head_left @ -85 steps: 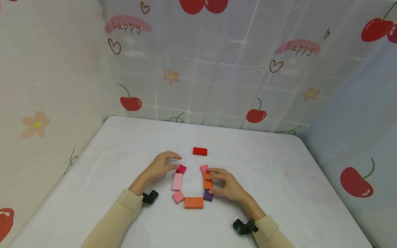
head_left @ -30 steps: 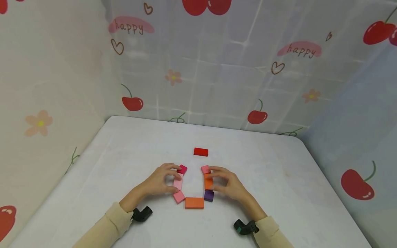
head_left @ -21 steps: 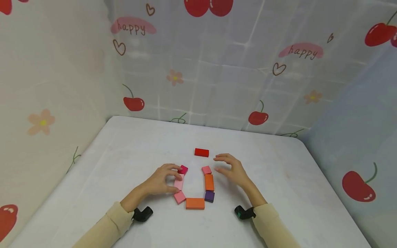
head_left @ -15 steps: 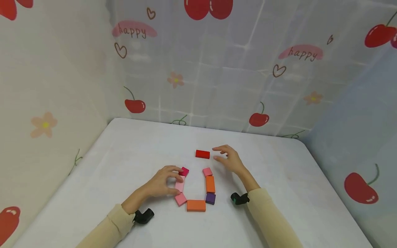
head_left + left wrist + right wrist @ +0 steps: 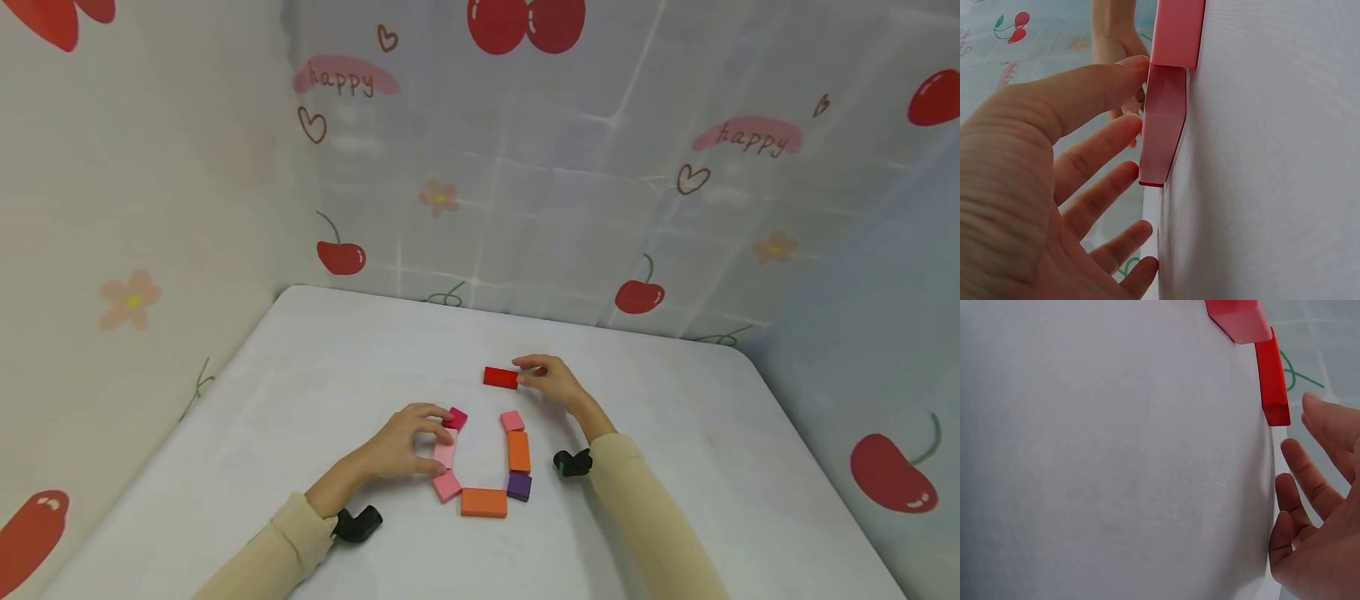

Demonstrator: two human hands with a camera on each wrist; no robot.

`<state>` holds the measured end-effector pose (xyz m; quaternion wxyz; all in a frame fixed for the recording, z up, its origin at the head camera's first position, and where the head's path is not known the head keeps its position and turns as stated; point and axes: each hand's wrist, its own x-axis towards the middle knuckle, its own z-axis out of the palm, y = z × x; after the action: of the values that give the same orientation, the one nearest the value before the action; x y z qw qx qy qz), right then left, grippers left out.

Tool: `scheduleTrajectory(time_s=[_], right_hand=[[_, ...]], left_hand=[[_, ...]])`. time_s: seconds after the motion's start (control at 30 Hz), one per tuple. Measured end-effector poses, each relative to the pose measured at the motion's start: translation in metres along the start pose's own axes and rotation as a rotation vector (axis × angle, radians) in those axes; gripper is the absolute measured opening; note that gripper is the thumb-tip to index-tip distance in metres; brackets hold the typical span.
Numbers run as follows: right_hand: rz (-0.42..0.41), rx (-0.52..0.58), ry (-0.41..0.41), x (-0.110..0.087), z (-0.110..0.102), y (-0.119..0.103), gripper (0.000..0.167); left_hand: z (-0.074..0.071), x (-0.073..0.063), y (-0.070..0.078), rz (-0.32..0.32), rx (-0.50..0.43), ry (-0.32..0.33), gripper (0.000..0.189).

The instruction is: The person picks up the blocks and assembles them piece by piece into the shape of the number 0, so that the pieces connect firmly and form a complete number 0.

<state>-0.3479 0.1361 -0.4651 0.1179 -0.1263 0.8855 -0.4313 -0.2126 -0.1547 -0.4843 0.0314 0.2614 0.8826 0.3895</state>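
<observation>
My left hand (image 5: 397, 442) lies along the left side of an outline of blocks. Its thumb touches near the seam of a pink block (image 5: 1175, 31) and a light pink block (image 5: 1164, 128); the other fingers are spread, with fingertips close to the light pink block and a magenta block (image 5: 458, 418). At the far side, my right hand (image 5: 557, 380) is beside the right end of a red block (image 5: 498, 378). In the right wrist view its thumb and fingers are apart, just past the end of the red block, with nothing between them.
The outline continues with an orange block (image 5: 483, 502) at the front, then a purple block (image 5: 519, 487), an upright orange block (image 5: 518, 451) and a small pink block (image 5: 512, 421) on the right. All lie on a white table (image 5: 360, 342) before a printed curtain (image 5: 525, 208).
My right hand has left the orange block on the right and moved away to the red block's right end. Earlier, my left hand came down from the magenta block along the light pink one.
</observation>
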Motion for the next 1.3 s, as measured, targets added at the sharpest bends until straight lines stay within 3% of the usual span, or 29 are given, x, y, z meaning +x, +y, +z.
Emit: scheduleTrajectory(time_s=[0.27, 0.5, 0.8, 1.07, 1.3], right_hand=[[-0.016, -0.091, 0.033, 0.002, 0.009, 0.002, 0.030], [0.007, -0.091, 0.036, 0.002, 0.011, 0.002, 0.028], [-0.031, -0.067, -0.008, -0.005, 0.015, -0.001, 0.028], [-0.024, -0.067, -0.035, -0.012, 0.020, -0.004, 0.027], [-0.044, -0.056, -0.066, -0.017, 0.022, -0.007, 0.026]], left_hand=[[-0.001, 0.000, 0.001, -0.012, -0.012, -0.005, 0.024], [0.000, 0.001, 0.001, -0.030, 0.007, 0.000, 0.026], [0.000, 0.001, 0.001, -0.031, 0.010, -0.002, 0.025], [0.001, 0.001, 0.000, 0.007, 0.008, 0.005, 0.023], [0.001, 0.001, 0.001, -0.004, 0.015, 0.002, 0.023]])
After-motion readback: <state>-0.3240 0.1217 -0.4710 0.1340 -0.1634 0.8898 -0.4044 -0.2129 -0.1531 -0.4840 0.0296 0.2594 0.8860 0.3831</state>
